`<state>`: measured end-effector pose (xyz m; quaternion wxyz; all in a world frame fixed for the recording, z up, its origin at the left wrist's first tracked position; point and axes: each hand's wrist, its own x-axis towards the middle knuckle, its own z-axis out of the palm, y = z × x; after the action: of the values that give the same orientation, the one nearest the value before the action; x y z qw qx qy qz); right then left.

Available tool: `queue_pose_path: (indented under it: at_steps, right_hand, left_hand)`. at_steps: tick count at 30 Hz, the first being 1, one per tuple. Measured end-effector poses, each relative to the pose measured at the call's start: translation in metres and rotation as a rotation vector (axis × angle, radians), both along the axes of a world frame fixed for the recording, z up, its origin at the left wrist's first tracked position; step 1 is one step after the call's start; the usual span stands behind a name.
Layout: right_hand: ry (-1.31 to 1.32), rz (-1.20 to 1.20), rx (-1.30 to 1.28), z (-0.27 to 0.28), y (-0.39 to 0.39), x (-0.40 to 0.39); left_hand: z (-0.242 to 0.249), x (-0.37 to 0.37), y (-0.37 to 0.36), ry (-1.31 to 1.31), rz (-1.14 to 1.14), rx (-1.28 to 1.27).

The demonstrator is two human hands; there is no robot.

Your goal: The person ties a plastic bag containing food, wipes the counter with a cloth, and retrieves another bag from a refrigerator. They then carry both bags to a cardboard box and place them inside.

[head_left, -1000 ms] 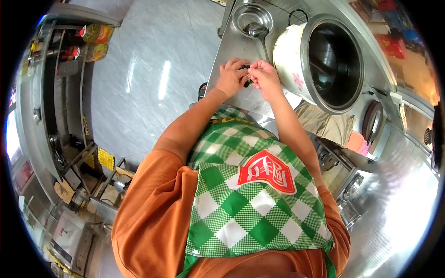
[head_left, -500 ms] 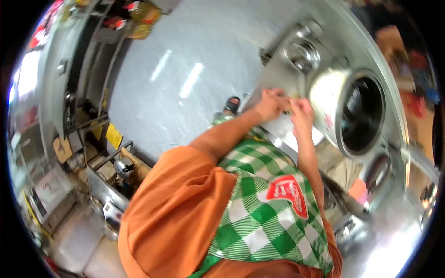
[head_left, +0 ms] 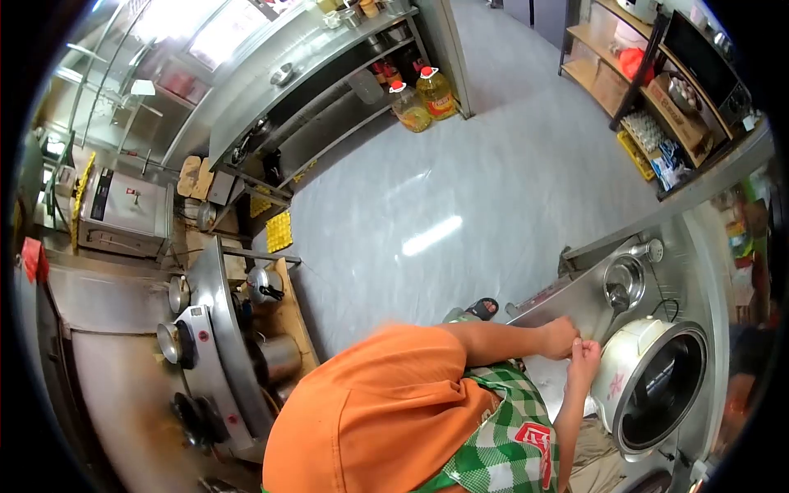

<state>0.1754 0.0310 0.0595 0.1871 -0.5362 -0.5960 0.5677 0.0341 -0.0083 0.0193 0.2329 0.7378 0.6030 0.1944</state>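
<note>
My left hand (head_left: 563,337) and my right hand (head_left: 585,358) meet fingertip to fingertip over the steel counter (head_left: 559,297). Both are closed around something too small to make out now; earlier it showed as a small dark item pinched between them. Just right of my hands stands a big white rice cooker (head_left: 626,371) with a pink flower print, its lid off and its dark inner pot showing. Beyond my hands a steel bowl (head_left: 625,282) holds a ladle. I wear an orange shirt and a green checked apron (head_left: 501,444).
A stove counter (head_left: 201,345) with pots and a kettle (head_left: 265,283) runs along the left. Oil bottles (head_left: 436,92) stand by a steel shelf at the far wall. Yellow egg trays (head_left: 279,232) lie near it. A stocked rack (head_left: 657,107) is at the upper right. Grey floor lies between.
The view has swung up and away, so the hands now look small at the lower right and more of the kitchen shows. The hands stay together at the same counter spot.
</note>
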Motion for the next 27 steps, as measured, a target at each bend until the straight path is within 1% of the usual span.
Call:
queue_pose_path:
  at_steps: [1, 3, 6, 7, 9, 13, 15, 17, 21, 23, 24, 27]
  right_hand:
    - [0.013, -0.007, -0.021, -0.002, 0.001, 0.001]
    - [0.043, -0.037, -0.056, -0.003, 0.003, -0.001]
    - [0.014, -0.056, -0.027, -0.003, 0.003, -0.001]
    - [0.011, -0.050, 0.018, -0.004, 0.003, -0.002]
    - [0.000, -0.041, 0.103, -0.006, 0.000, -0.003]
    - [0.007, -0.037, 0.098, -0.007, -0.005, -0.004]
    - [0.044, -0.036, 0.107, -0.007, -0.007, -0.004]
    - [0.017, -0.034, 0.124, -0.007, -0.006, -0.004]
    - [0.004, -0.019, 0.187, -0.024, -0.005, 0.001]
    - [-0.016, -0.077, 0.122, -0.048, 0.004, 0.013]
    - [-0.025, -0.113, 0.090, -0.043, 0.006, 0.012]
    - [0.072, -0.203, -0.096, -0.026, 0.005, 0.010]
  left_hand:
    - [0.009, -0.003, 0.004, -0.002, -0.033, -0.078]
    - [0.006, -0.002, 0.012, 0.002, 0.000, -0.126]
    - [0.012, 0.004, 0.013, -0.013, 0.082, -0.207]
    - [0.015, 0.005, 0.015, -0.020, 0.112, -0.233]
    - [0.007, 0.010, 0.014, -0.037, 0.134, -0.184]
    - [-0.003, 0.008, 0.017, -0.073, 0.164, -0.115]
    - [-0.005, 0.009, 0.019, -0.082, 0.163, -0.115]
    - [-0.010, 0.010, 0.020, -0.087, 0.163, -0.113]
    - [-0.018, 0.012, 0.014, -0.051, 0.149, -0.157]
    - [-0.010, 0.009, 0.011, -0.023, 0.129, -0.160]
    - [-0.004, 0.007, 0.010, -0.011, 0.110, -0.142]
    - [0.019, 0.004, 0.008, 0.007, 0.089, -0.116]
